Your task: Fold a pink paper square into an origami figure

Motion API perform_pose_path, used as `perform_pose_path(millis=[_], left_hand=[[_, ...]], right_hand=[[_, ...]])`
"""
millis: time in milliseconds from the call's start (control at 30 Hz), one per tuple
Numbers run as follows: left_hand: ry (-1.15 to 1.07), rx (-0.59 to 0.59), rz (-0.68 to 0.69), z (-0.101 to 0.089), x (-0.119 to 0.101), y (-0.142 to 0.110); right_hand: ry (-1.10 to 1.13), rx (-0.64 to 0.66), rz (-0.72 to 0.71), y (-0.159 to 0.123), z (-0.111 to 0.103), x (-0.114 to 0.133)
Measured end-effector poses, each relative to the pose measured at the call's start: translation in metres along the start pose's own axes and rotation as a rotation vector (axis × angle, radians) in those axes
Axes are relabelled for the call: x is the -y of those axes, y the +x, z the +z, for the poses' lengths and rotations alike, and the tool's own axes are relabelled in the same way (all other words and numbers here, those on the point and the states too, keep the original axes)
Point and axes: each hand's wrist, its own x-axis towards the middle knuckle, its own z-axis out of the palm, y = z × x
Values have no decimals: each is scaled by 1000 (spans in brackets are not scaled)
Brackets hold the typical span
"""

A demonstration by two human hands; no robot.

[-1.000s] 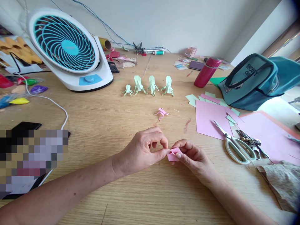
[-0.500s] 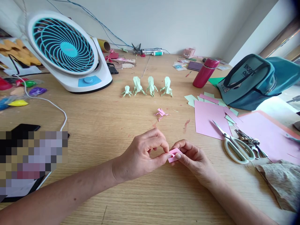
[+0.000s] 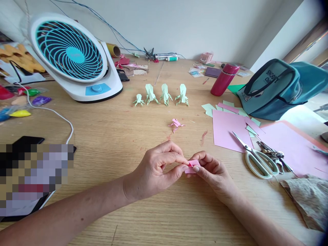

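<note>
Between my hands is a small folded piece of pink paper [image 3: 194, 163], held just above the table. My right hand [image 3: 208, 169] grips its right side, thumb on top and fingers behind. My left hand [image 3: 166, 167] pinches at its left edge with thumb and forefinger, by a small fold in the middle. A pink origami figure [image 3: 176, 125] with thin legs lies beyond my hands. Further back stand several pale green origami figures [image 3: 165, 94] in a row.
On the right lie a pink sheet [image 3: 228, 128], scissors [image 3: 256, 157], metal clips [image 3: 274, 155] and a cloth [image 3: 307, 198]. Behind them stand a red bottle [image 3: 224, 80] and a teal bag [image 3: 274, 90]. A fan [image 3: 74, 54] and a white cable [image 3: 58, 114] occupy the left.
The pink paper has turned slightly and lies flatter. My left forefinger has stretched forward over its left edge. The right hand keeps its hold with little movement.
</note>
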Motion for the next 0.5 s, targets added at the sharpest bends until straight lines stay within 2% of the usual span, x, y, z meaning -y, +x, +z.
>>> perform_pose_path(millis=[200,400,500], left_hand=[[37,-14,5,5,5,-2],[-51,-1,-64,9,11,-4],[-82,0,-52,10,13,-4]], right_hand=[[-8,12,6,-1,3,0],[-41,36,20,-1,4,4],[-27,41,26,-1,4,4]])
